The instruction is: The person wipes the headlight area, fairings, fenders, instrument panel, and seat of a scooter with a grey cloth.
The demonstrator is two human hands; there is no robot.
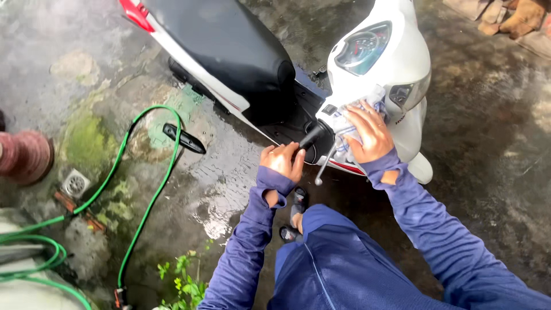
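Note:
A white scooter with a black seat stands on wet ground in front of me. My left hand is closed around the black handlebar grip, just above the silver brake lever. My right hand presses a pale checked cloth against the handlebar housing below the speedometer. Both arms wear blue sleeves with thumb holes.
A green hose snakes over the wet, mossy concrete at the left and coils at the lower left. A floor drain and a reddish round object are at the far left. Small plants grow by my knee.

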